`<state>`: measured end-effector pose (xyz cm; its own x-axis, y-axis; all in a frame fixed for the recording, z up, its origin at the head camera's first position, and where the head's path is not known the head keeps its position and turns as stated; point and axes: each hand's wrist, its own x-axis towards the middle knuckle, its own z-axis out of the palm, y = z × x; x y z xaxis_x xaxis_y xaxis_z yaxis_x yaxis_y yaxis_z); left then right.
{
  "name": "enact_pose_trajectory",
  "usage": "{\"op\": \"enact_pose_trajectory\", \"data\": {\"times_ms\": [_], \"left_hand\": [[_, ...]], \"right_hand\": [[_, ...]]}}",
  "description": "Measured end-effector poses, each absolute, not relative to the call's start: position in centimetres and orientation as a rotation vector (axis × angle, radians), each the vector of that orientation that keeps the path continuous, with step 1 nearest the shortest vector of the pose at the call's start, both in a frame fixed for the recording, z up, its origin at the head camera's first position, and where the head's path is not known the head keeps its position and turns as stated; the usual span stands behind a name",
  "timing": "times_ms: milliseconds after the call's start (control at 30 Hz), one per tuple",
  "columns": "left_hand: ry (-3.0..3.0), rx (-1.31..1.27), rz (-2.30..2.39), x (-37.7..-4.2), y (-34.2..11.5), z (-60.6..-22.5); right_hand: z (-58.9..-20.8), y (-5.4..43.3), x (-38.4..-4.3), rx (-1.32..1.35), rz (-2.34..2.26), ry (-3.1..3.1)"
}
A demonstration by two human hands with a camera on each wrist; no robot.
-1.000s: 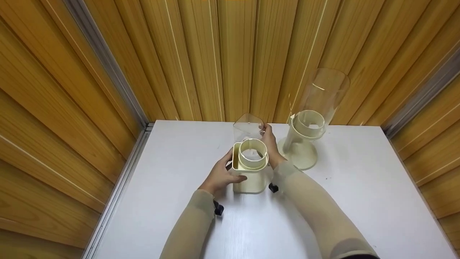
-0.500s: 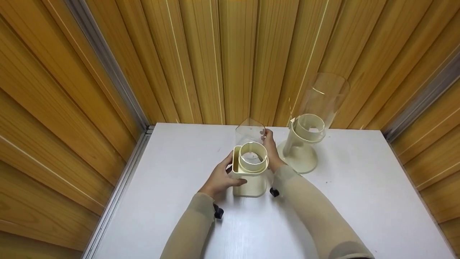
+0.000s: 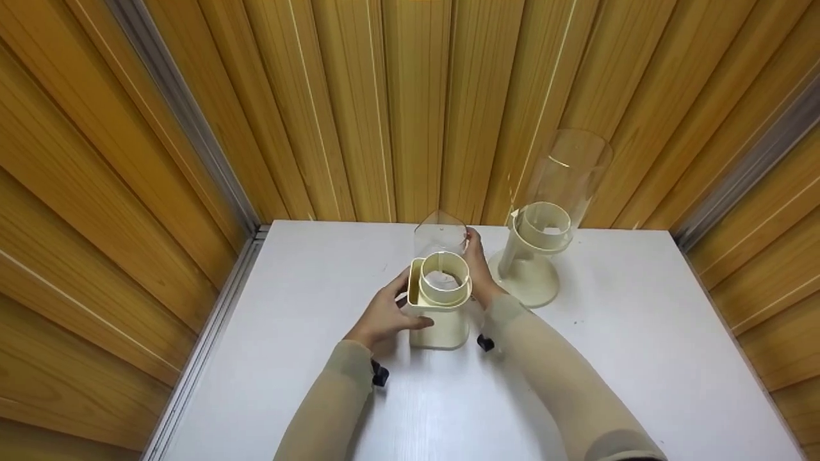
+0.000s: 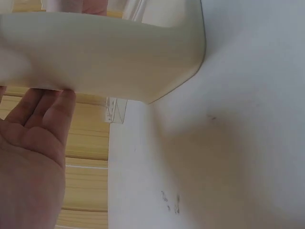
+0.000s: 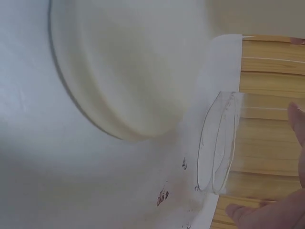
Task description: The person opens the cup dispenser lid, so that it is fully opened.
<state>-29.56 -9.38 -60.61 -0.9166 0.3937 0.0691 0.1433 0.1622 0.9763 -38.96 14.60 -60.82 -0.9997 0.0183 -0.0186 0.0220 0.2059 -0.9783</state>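
Observation:
In the head view, a cream plastic stand [image 3: 439, 330] with a round ring and a narrow side slot stands upright mid-table. My left hand [image 3: 383, 315] grips it from the left, thumb across the front and fingers behind; the left wrist view shows those fingertips [image 4: 59, 107] against its side. Behind it is a clear plastic container [image 3: 441, 238], seen upright on the table in the right wrist view. My right hand [image 3: 478, 264] holds that container at its right side, with thumb [image 5: 238, 213] and fingers spread around it. Part of the right hand is hidden behind the stand.
To the right, a second cream stand [image 3: 533, 282] with a round base carries a ring and stands near a tall clear cylinder [image 3: 570, 163]. Wood-panelled walls [image 3: 416, 109] enclose the white table [image 3: 307, 282] at the back and sides.
The head view has shifted slightly. Both hands, the stand and the clear container keep nearly the same places, and fewer of the right fingertips show at the container's edge.

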Motion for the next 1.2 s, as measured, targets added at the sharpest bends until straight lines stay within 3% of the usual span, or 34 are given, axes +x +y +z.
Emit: {"op": "enact_pose_trajectory", "data": {"times_ms": [167,633,1200], "left_hand": [[2.233,0.513,1.83,-29.2,-9.4,-60.4],[2.247,0.535,1.817,-28.5,-9.8,-58.6],[2.376,0.741,1.926,-26.6,-10.1,-52.2]], "right_hand": [[-60.3,16.9,-37.1,-0.039,-1.74,2.652],[-56.0,20.7,-30.2,-0.226,-1.953,2.508],[-52.7,23.2,-25.0,-0.255,-2.175,2.418]]}}
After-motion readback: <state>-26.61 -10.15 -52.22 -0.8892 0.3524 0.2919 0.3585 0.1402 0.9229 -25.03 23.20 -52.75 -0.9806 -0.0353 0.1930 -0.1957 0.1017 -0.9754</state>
